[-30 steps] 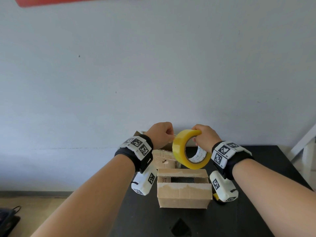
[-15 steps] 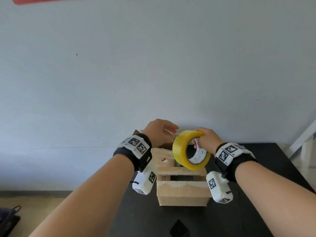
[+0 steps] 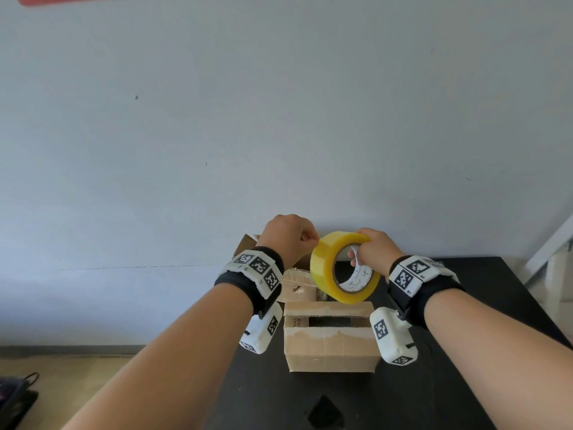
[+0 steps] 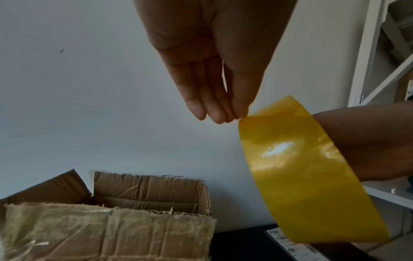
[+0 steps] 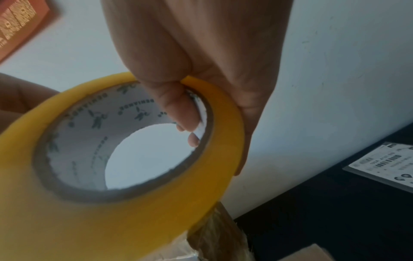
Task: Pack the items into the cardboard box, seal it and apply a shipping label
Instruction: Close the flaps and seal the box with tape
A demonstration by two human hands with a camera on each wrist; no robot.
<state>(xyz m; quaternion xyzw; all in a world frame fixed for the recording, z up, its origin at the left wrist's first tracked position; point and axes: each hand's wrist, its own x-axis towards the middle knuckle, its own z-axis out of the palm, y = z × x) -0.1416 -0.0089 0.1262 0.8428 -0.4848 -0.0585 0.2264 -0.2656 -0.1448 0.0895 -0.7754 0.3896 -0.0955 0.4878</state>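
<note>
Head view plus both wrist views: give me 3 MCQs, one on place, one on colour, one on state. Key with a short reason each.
1. Where is the glossy yellow roll of packing tape?
A. lying on the black table
B. held in the air above the brown cardboard box
C. inside the box

2. What colour is the inside of the roll's core?
A. white with dark print
B. plain red
C. solid black

3. What is the left hand doing?
A. lying flat on the box
B. hanging idle
C. pinching at the roll's edge

Key:
1 B: the right hand grips the roll through its core, above the brown cardboard box on the black table.
2 A: the right wrist view shows white liner with dark lettering.
3 C: the fingertips meet at the roll's upper corner; whether a tape end is lifted cannot be told.
</note>
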